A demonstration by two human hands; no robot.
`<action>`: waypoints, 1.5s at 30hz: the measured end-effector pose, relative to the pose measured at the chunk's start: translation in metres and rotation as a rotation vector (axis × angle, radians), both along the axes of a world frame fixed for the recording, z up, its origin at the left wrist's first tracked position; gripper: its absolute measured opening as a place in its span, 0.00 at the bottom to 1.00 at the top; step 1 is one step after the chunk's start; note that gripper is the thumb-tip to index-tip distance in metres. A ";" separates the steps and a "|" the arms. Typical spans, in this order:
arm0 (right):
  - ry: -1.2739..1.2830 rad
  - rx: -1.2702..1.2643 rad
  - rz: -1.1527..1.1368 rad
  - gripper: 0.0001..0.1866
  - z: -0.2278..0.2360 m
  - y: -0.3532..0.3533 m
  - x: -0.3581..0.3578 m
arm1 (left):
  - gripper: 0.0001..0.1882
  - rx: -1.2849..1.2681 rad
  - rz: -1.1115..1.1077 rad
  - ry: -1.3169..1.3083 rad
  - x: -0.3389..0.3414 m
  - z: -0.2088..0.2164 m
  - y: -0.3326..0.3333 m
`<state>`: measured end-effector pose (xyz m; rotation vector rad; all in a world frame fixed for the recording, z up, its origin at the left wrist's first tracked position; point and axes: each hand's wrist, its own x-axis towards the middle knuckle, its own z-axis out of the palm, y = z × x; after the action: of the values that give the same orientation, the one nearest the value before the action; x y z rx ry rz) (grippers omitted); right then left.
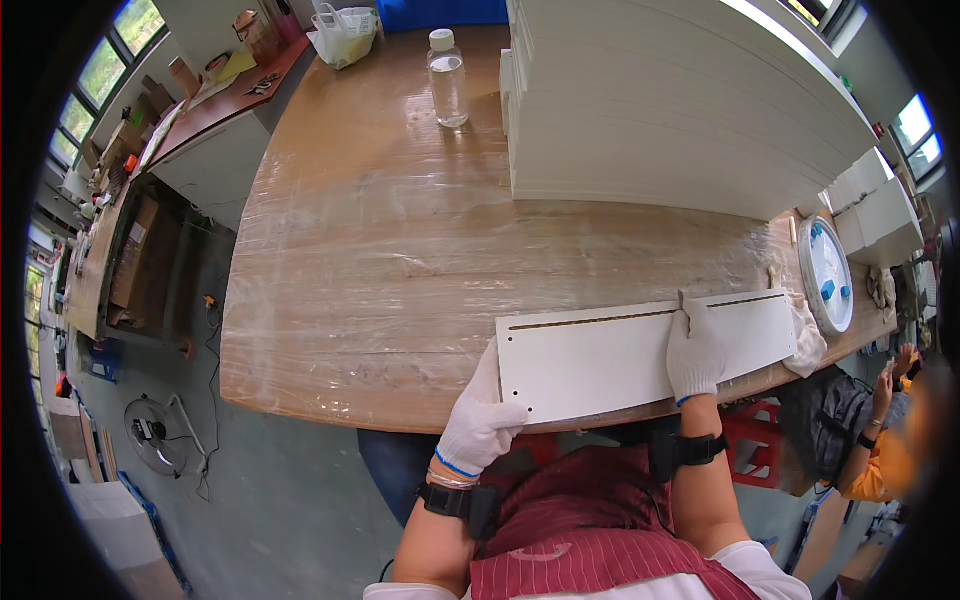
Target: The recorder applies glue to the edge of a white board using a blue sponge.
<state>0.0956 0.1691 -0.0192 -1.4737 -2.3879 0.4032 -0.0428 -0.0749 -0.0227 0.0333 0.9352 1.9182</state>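
one long, narrow white panel (600,370) is laid lengthwise along the near edge of the counter (340,300), right of the counter's middle. its upper face is shown flat, smooth and plain, and its outline is straight-sided with squared corners. close to the far long edge, a thin slot (590,319) is cut along much of the length, and a brownish tone is seen inside it. the left end is marked by small dark dots, one towards the far corner and others towards the near corner.

that left end is grasped by the left hand (485,420), its thumb laid over the upper face. the right hand (697,350) is placed across the panel right of its middle, and a stretch of the slot is covered by it; whether anything is gripped there cannot be told. both hands are covered by white knitted gloves with blue-edged cuffs.

beside the panel's right end, a crumpled white cloth (808,335) is seen. behind the panel, well apart from it, a tall white stack (680,110) is stood.
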 end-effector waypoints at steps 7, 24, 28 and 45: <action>-0.035 0.021 0.689 0.08 0.015 -0.124 -0.102 | 0.53 0.014 -0.006 -0.008 -0.004 0.004 -0.003; 0.168 0.006 0.785 0.17 0.009 -0.116 -0.099 | 0.51 0.158 -0.020 -0.058 -0.008 -0.006 -0.003; 0.088 -0.120 0.904 0.16 0.014 -0.112 -0.099 | 0.52 0.147 -0.040 -0.040 -0.009 -0.012 -0.006; 0.110 -0.151 0.867 0.14 0.021 -0.108 -0.109 | 0.52 0.205 -0.055 -0.049 -0.010 -0.011 -0.005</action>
<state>-0.0131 0.0611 0.0018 -0.3537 -2.8282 0.8320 -0.0528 -0.0799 -0.0333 0.1307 0.6956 1.9485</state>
